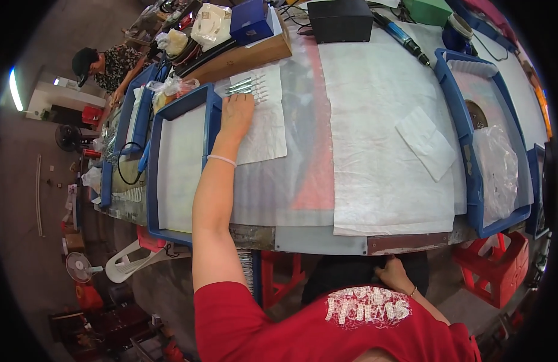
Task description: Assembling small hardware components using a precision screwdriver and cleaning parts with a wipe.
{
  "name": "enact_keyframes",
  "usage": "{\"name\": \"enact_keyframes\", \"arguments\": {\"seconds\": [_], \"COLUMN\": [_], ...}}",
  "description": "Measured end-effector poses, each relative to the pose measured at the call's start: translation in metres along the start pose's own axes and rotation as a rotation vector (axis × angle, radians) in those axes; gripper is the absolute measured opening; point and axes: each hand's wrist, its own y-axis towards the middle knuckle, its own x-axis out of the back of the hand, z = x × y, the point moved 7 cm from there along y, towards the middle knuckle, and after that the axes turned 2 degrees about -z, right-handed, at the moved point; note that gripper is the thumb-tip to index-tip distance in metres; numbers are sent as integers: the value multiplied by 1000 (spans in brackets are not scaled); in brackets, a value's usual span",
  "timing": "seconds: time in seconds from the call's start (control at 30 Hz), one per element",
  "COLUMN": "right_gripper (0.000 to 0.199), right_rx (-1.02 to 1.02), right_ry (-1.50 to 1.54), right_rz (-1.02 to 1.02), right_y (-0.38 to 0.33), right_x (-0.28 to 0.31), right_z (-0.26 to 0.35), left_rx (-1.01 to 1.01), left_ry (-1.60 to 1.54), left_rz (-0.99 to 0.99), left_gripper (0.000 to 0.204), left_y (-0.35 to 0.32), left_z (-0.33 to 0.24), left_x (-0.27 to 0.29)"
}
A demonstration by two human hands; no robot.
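Note:
My left hand (236, 114) reaches far across the table and rests palm down on a white cloth (264, 123), its fingertips at a row of several thin silver metal tools (247, 87) lying side by side. Whether the fingers pinch one of the tools cannot be made out. A thin white band circles that wrist. My right hand (394, 274) hangs low below the table's front edge, against my dark lap, fingers curled, holding nothing that I can see.
A blue tray (155, 181) lined in white sits left of my arm; another blue tray (472, 181) with a plastic bag (499, 172) is at right. Large white sheets (381, 133) cover the table. Boxes and a black case (340, 19) stand behind. Another person (107, 66) works far left.

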Motion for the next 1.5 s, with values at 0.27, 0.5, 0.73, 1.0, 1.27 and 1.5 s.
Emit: {"name": "enact_keyframes", "arguments": {"seconds": [0.27, 0.5, 0.73, 1.0, 1.27, 1.5], "right_gripper": [94, 60, 34, 28, 20, 20], "right_rx": [-14, 96, 151, 124, 27, 286], "right_ry": [238, 544, 1294, 1222, 1073, 939], "right_rz": [-128, -96, 368, 299, 229, 247], "right_y": [-8, -26, -56, -63, -64, -92], "right_x": [-20, -34, -26, -27, -34, -12], "right_z": [-15, -18, 41, 51, 27, 71], "left_rx": [224, 751, 862, 992, 1345, 1218], "left_ry": [-532, -1811, -1996, -2127, -2715, -2953], "left_rz": [-260, 391, 927, 1034, 696, -163], "left_gripper": [14, 17, 20, 23, 39, 42], "left_y": [-29, -174, -292, -332, -334, -278], "left_z": [5, -123, -262, -330, -345, -322], "left_x": [92, 189, 190, 171, 162, 178]}}
